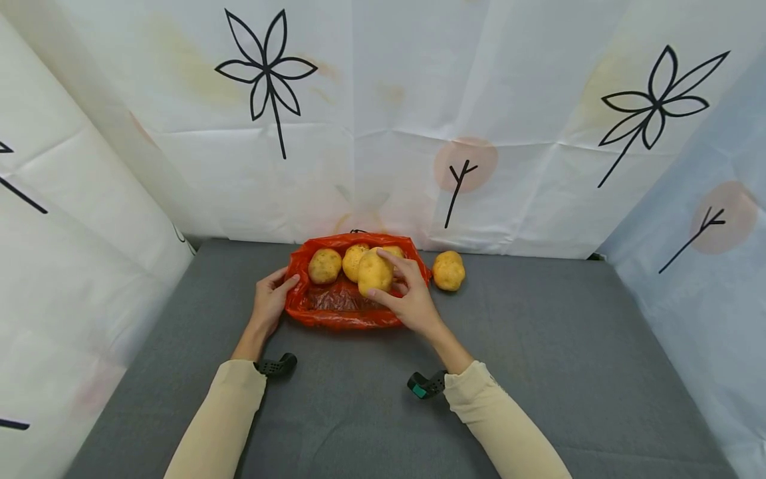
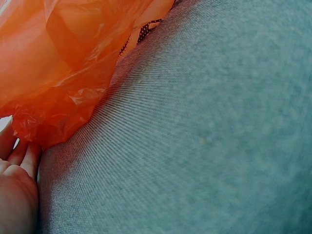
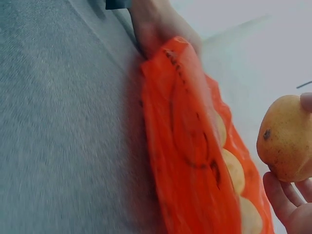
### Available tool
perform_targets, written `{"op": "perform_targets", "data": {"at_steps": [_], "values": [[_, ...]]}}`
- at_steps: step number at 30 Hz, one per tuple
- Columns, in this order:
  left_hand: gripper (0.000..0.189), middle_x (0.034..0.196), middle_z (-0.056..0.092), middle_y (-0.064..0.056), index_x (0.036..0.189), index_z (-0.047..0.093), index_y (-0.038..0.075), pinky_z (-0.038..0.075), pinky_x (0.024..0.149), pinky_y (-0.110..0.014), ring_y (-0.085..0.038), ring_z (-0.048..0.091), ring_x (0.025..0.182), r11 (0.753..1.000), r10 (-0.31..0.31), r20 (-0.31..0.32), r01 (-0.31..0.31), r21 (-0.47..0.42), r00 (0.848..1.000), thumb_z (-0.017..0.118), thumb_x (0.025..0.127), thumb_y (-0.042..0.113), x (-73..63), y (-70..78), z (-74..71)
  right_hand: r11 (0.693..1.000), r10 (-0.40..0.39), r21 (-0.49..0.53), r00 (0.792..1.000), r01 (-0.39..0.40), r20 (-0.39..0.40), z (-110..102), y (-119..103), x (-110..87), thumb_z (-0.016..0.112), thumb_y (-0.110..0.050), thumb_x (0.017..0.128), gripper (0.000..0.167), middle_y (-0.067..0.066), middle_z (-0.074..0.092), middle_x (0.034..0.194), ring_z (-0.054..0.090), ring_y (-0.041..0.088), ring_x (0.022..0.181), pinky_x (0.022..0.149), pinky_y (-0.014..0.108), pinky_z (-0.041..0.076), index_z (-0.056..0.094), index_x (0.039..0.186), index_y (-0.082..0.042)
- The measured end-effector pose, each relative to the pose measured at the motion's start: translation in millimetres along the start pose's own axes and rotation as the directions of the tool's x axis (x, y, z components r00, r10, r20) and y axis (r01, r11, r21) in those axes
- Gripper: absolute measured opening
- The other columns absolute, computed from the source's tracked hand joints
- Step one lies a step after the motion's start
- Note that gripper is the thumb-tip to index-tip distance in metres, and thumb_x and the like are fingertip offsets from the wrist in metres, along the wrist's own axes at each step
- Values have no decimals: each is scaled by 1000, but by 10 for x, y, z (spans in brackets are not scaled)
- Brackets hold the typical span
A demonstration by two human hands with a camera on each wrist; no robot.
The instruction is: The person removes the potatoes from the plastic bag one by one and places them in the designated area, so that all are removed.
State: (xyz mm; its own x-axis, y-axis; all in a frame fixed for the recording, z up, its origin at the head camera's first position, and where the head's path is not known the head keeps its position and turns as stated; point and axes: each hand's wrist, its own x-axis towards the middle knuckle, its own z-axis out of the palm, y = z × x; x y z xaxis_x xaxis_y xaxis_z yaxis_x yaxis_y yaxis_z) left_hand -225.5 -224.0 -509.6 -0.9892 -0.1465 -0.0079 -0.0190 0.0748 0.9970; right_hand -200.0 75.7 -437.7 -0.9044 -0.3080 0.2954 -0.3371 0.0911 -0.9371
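Note:
A red plastic bag [image 1: 335,320] lies open at the back of the table with several yellow potatoes inside, among them a potato [image 1: 325,266] at its left end. My left hand [image 1: 270,303] holds the bag's left edge; in the left wrist view its fingers [image 2: 30,158] are at the crinkled red corner. Over the bag's right half, my right hand [image 1: 413,303] grips a potato [image 1: 374,273] between thumb and fingers. The right wrist view shows this held potato [image 3: 285,139] raised above the bag, with a dark spot on its skin.
Another potato [image 1: 449,271] rests on the grey tablecloth [image 1: 538,346] just right of the bag. White fabric [image 1: 383,100] with printed flowers hangs close behind the bag and at both sides. Dark bands [image 1: 276,366] sit at both wrists.

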Motion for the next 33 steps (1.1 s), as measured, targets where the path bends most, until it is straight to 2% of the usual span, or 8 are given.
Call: {"op": "perform_targets", "data": {"at_steps": [3, 10, 14, 24, 33], "values": [[45, 133, 58, -18, 144, 56, 0, 53, 81, -17, -5, 61, 100, 1000, 0, 1, 0, 2, 1000, 60, 104, 22, -1, 4, 2, 1000, 7, -14, 1000, -7, -10, -102, -22, -56, 77, -1, 90, 69, 20, 37, 142, 48, 39, 119, 100, 52, 47, 48, 152, -13], [45, 131, 59, -17, 143, 57, 1, 54, 81, -17, -6, 61, 100, 1000, 0, 1, 0, -5, 1000, 61, 104, 23, -8, 9, 12, 1000, 2, -17, 1000, -2, -9, -352, -44, -159, 77, -2, 90, 71, 15, 36, 146, 45, 35, 123, 98, 41, 48, 46, 153, -11], [45, 132, 58, -17, 143, 56, 0, 54, 82, -17, -6, 61, 101, 1000, 5, 5, -5, -11, 1000, 60, 105, 23, -9, 3, 10, 1000, 11, 5, 1000, -10, -25, -479, -46, -215, 76, -1, 90, 71, 12, 33, 151, 49, 32, 119, 94, 38, 49, 47, 153, -16], [44, 135, 57, -19, 143, 56, 0, 53, 83, -17, -6, 61, 102, 1000, 3, 10, -3, -12, 1000, 60, 105, 20, -27, 22, 10, 999, 41, 21, 998, -40, -46, -754, -26, -330, 76, 2, 89, 72, 11, 40, 147, 54, 32, 118, 89, 31, 54, 47, 153, -16], [43, 132, 58, -16, 143, 57, 0, 54, 81, -17, -5, 61, 101, 1000, -12, 5, 12, -25, 1000, 60, 104, 18, -39, 44, 13, 996, 66, -56, 995, -70, -77, -1024, -36, -391, 76, -1, 90, 72, 14, 38, 145, 50, 30, 116, 91, 24, 51, 46, 153, -18]]}}
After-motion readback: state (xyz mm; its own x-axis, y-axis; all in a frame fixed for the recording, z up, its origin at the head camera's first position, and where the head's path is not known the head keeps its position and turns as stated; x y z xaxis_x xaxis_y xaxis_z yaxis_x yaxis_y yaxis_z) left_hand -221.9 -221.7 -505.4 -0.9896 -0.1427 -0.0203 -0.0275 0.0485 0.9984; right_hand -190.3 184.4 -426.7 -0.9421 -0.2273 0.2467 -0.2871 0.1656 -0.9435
